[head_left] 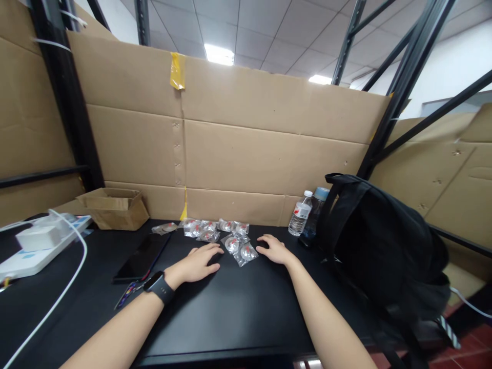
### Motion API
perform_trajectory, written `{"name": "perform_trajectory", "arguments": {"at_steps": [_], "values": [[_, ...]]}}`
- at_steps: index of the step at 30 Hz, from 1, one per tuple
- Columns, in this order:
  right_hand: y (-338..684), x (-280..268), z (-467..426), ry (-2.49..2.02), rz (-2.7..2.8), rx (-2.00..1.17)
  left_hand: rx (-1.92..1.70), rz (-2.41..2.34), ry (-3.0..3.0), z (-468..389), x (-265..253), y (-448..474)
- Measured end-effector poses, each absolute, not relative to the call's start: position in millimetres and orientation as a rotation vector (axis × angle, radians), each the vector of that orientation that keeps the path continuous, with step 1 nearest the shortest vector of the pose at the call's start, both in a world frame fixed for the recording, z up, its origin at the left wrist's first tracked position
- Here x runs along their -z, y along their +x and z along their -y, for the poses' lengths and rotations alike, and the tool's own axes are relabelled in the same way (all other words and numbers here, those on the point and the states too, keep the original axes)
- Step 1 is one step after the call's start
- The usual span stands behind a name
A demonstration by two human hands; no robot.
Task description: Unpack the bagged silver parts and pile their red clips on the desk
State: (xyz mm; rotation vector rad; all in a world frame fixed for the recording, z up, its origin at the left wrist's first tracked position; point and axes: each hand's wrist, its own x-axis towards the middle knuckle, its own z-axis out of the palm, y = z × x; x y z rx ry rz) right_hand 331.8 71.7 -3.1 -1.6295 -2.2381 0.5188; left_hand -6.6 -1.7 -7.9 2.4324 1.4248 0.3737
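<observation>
My left hand [200, 262] rests on the black tabletop with its fingers apart and nothing in it. A dark smartwatch [158, 287] is strapped round that wrist. To the right, my right hand [273, 249] lies with spread fingers, also holding nothing. Between the hands are small clear plastic packets [246, 252], each with a round silvery item and a red mark inside; the right fingertips are close beside them, and I cannot tell if they touch. Several more such packets [208, 235] lie behind my left hand, with another packet [164, 228] a little apart at the left.
On the left are a small open cardboard box [117, 209], a black phone [141, 259] with a lanyard, and a white power strip [42, 248] with a cable. A water bottle [300, 213], a blue-capped bottle [320, 197] and a black backpack [384, 246] stand right. Cardboard [238, 154] walls the back.
</observation>
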Motion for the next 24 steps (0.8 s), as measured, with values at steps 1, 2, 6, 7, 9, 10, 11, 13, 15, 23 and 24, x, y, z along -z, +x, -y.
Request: {"name": "perform_trajectory", "arguments": {"at_steps": [1,2,6,7,9,10,11,13,15,23,24], "values": [[329.9,2.4,-70.0,-1.653,2.253,-0.528,-0.342,-1.412,2.432,2.1,5.9,-7.9],[328.5,1.8,-68.6,-1.666,2.268,-0.533,-0.314,-1.4,2.433,2.5,3.6,-9.4],[328.9,-0.8,-66.4,-1.655,2.31,-0.545,-0.249,-1.403,2.443,4.4,-2.5,-13.1],[329.7,-1.4,-66.5,-1.653,2.314,-0.549,-0.252,-1.404,2.445,4.6,-2.3,-13.3],[330.9,-2.3,-66.6,-1.651,2.321,-0.552,-0.277,-1.393,2.45,4.6,-0.3,-13.3],[331.1,-2.9,-66.4,-1.652,2.323,-0.552,-0.288,-1.387,2.451,4.3,0.9,-13.3],[331.0,-3.5,-66.1,-1.654,2.325,-0.552,-0.295,-1.384,2.451,3.8,2.1,-13.4],[330.3,-5.0,-64.9,-1.66,2.329,-0.553,-0.28,-1.387,2.451,2.9,3.5,-13.9],[329.4,-6.6,-63.7,-1.666,2.334,-0.559,-0.244,-1.398,2.455,2.5,3.1,-14.2],[329.1,-7.4,-64.4,-1.674,2.349,-0.574,-0.195,-1.419,2.454,6.1,-4.2,-11.8],[329.0,-7.4,-64.4,-1.675,2.351,-0.575,-0.19,-1.42,2.454,6.2,-4.5,-11.7]]}}
